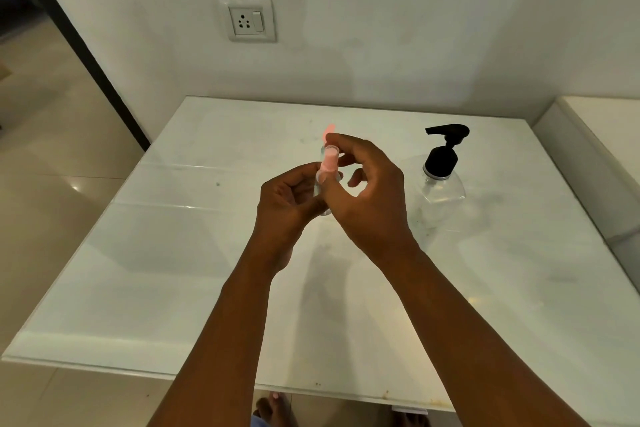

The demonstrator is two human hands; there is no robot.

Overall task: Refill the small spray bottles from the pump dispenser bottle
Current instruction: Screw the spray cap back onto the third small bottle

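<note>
Above the middle of the white table I hold a small clear spray bottle with a pink top. My left hand grips its clear body from the left. My right hand pinches the pink top between thumb and forefinger. Another pink-topped small bottle stands on the table behind, mostly hidden by my fingers. The clear pump dispenser bottle with a black pump head stands upright on the table to the right of my hands.
A wall with a socket and switch plate rises behind the table. A white ledge borders the table's right side. Tiled floor lies to the left, and bare feet show below the near edge.
</note>
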